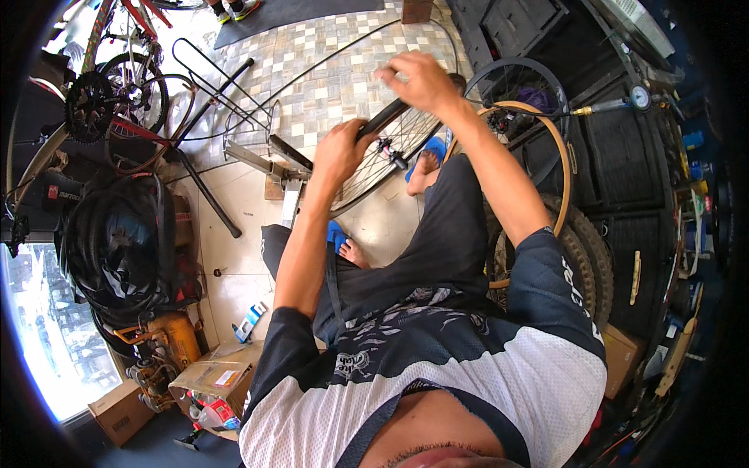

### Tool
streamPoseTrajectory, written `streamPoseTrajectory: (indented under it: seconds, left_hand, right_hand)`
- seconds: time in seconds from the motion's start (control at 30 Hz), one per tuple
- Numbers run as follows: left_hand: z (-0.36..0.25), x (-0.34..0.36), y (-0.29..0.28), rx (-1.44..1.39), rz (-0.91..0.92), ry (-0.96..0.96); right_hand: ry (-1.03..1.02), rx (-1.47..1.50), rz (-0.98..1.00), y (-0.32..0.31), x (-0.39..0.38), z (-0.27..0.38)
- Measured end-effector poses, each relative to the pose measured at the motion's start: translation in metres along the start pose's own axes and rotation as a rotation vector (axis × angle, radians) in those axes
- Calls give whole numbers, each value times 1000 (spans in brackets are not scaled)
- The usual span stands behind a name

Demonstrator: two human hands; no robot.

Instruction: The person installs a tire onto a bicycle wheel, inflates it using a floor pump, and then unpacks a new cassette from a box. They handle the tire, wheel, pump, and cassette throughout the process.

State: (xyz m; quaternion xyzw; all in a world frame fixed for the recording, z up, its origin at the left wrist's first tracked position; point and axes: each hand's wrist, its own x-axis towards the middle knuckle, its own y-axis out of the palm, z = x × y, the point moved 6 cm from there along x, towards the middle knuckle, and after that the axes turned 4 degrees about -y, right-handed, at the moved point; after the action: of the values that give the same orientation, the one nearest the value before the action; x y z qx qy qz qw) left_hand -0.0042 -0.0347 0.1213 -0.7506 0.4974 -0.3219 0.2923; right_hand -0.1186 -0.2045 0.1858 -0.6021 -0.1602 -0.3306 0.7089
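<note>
A spoked bicycle wheel (390, 152) with a black tyre (388, 117) on its rim stands in front of me, above my knees. My left hand (340, 150) grips the tyre and rim at its near left edge. My right hand (417, 78) is closed over the tyre's top edge, fingers curled on the rubber. A pink hub (384, 145) shows between the spokes. I sit with dark trousers and blue sandals (431, 148) on a tiled floor.
A metal stand (261, 160) lies on the floor to the left. Bicycles (117, 86) and a heap of black tyres (117, 242) fill the left side. A tan-walled wheel (563, 164), knobby tyres and a pressure gauge (640, 97) are at the right. Cardboard boxes (214, 374) sit near my left elbow.
</note>
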Motion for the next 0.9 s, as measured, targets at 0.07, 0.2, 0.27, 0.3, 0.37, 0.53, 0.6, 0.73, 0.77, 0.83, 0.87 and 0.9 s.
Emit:
streamPoseTrajectory:
  seconds: [0.07, 0.2, 0.27, 0.3, 0.37, 0.53, 0.6, 0.73, 0.77, 0.83, 0.87, 0.9]
  left_hand:
    - [3, 14, 14, -20, -43, -20]
    - [18, -8, 15, 16, -110, -91]
    - [42, -20, 23, 13, -77, -193]
    - [52, -24, 27, 12, -60, -246]
    - [56, -25, 31, 27, -84, -292]
    - [45, -22, 37, 42, -214, -332]
    - [46, -26, 38, 60, -304, -285]
    - [46, -28, 38, 91, -338, -231]
    - [46, -29, 36, 95, -315, -238]
    - [57, -40, 35, 30, -291, -230]
    - [71, -53, 34, -40, -332, -187]
    - [89, -71, 39, -111, -364, -141]
  right_hand:
    - [-45, 4, 249, 35, -10, 16]
    - [-88, -38, 383, 49, -39, 11]
    - [-109, -138, 407, 48, -41, 4]
    - [-113, -147, 416, 50, -39, 5]
    - [-118, -171, 437, 57, -36, 6]
    - [-46, -189, 244, 58, -45, 0]
    - [-35, -183, 186, 57, -49, 7]
    - [-21, -159, 112, 53, -56, 9]
    - [-41, -134, 107, 51, -55, 7]
    - [-47, -114, 154, 51, -56, 1]
    - [-39, -110, 161, 52, -54, -3]
    - [-23, -107, 171, 47, -55, -6]
